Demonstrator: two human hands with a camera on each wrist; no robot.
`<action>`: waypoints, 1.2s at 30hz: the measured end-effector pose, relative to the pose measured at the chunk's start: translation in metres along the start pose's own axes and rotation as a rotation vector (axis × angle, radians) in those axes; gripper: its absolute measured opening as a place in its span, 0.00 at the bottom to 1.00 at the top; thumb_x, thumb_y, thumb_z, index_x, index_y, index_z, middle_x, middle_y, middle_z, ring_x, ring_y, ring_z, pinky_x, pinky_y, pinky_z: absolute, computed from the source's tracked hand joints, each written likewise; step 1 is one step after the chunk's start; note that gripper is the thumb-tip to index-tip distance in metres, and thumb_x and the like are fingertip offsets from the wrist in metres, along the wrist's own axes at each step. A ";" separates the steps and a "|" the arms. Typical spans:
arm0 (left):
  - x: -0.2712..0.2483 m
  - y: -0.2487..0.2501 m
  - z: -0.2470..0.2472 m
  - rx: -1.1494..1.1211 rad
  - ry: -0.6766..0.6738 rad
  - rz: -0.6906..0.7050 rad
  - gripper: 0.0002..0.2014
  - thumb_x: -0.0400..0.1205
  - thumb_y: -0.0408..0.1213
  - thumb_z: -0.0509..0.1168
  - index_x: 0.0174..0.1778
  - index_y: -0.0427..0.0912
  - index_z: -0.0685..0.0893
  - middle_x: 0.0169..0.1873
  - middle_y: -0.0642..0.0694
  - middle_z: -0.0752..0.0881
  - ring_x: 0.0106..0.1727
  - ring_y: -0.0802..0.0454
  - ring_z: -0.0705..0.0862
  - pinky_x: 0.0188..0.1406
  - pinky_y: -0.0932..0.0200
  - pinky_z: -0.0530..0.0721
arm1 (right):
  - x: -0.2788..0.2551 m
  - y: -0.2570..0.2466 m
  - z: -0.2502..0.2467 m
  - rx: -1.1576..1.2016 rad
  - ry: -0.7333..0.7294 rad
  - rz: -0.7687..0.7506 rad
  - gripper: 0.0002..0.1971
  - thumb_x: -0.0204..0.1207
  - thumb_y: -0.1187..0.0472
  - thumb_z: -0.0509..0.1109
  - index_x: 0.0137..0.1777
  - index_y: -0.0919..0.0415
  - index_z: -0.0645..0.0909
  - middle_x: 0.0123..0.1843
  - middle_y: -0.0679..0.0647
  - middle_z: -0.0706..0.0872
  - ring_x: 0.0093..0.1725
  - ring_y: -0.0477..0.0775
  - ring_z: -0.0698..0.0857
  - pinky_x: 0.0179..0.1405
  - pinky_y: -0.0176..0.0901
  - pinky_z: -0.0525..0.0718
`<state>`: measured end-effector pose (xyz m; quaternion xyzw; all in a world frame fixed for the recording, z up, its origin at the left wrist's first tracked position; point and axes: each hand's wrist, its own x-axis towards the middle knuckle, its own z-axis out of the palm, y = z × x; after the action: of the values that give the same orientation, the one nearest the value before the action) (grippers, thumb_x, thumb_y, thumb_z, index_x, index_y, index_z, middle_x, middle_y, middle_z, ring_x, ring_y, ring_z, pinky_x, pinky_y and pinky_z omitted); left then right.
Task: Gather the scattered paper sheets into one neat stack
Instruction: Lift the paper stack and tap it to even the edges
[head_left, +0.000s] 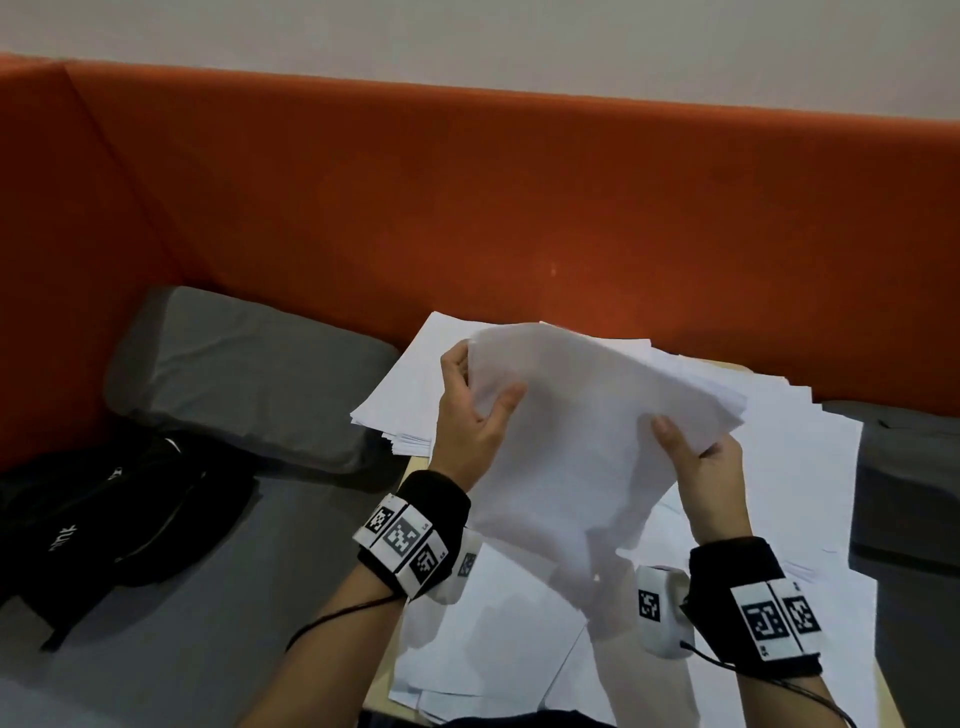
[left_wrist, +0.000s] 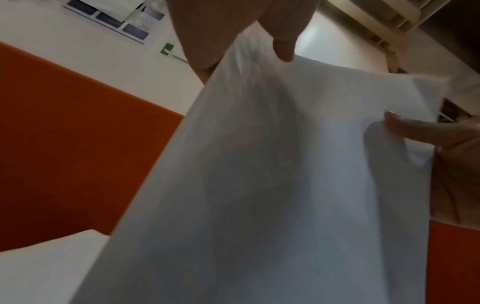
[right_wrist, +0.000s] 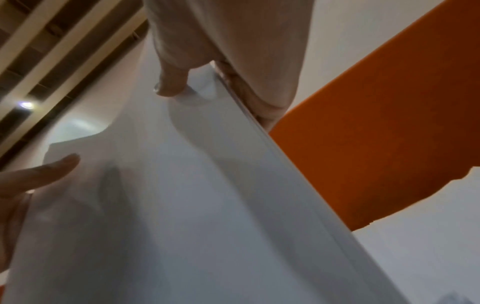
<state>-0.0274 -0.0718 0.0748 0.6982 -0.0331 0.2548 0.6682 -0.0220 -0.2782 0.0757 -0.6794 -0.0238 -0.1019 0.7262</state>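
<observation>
Both hands hold a bundle of white paper sheets (head_left: 582, 436) up above the table, tilted towards me. My left hand (head_left: 470, 415) grips its left edge, thumb on the near face. My right hand (head_left: 701, 462) pinches its right edge, thumb in front and fingers behind. The left wrist view shows the bundle (left_wrist: 272, 185) from below with the left thumb on it. In the right wrist view several sheet edges of the bundle (right_wrist: 207, 205) show under the right thumb. More loose sheets (head_left: 779, 467) lie scattered on the table, and a flatter pile (head_left: 410, 384) lies at the back left.
An orange sofa back (head_left: 467, 208) runs behind the table. A grey cushion (head_left: 244, 374) and a black bag (head_left: 109, 509) lie to the left on the grey seat. Another grey cushion (head_left: 909, 483) sits at the right. A strip of wooden table (head_left: 415, 462) shows between the sheets.
</observation>
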 end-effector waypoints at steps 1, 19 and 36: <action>-0.001 0.000 -0.001 0.001 0.010 -0.015 0.24 0.77 0.31 0.70 0.60 0.51 0.64 0.54 0.61 0.75 0.51 0.75 0.80 0.51 0.74 0.81 | -0.001 0.000 0.002 -0.004 -0.010 -0.005 0.07 0.71 0.62 0.72 0.44 0.48 0.80 0.39 0.37 0.87 0.35 0.28 0.85 0.34 0.20 0.81; -0.029 -0.075 -0.025 0.639 -0.521 -0.561 0.20 0.86 0.36 0.57 0.72 0.34 0.64 0.67 0.37 0.76 0.70 0.40 0.76 0.64 0.60 0.72 | 0.003 0.064 -0.002 -0.272 0.055 0.298 0.16 0.79 0.61 0.67 0.61 0.72 0.79 0.52 0.60 0.82 0.54 0.57 0.80 0.52 0.43 0.74; -0.043 -0.135 -0.046 0.808 -0.184 -0.788 0.20 0.76 0.29 0.65 0.65 0.34 0.74 0.61 0.35 0.78 0.65 0.34 0.78 0.64 0.44 0.79 | -0.008 0.128 -0.048 -0.699 -0.075 0.682 0.18 0.80 0.61 0.65 0.63 0.75 0.77 0.57 0.70 0.83 0.49 0.60 0.77 0.49 0.46 0.72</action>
<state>-0.0266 -0.0268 -0.0675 0.8772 0.2717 -0.0830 0.3871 -0.0116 -0.3181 -0.0554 -0.8549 0.2096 0.1642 0.4452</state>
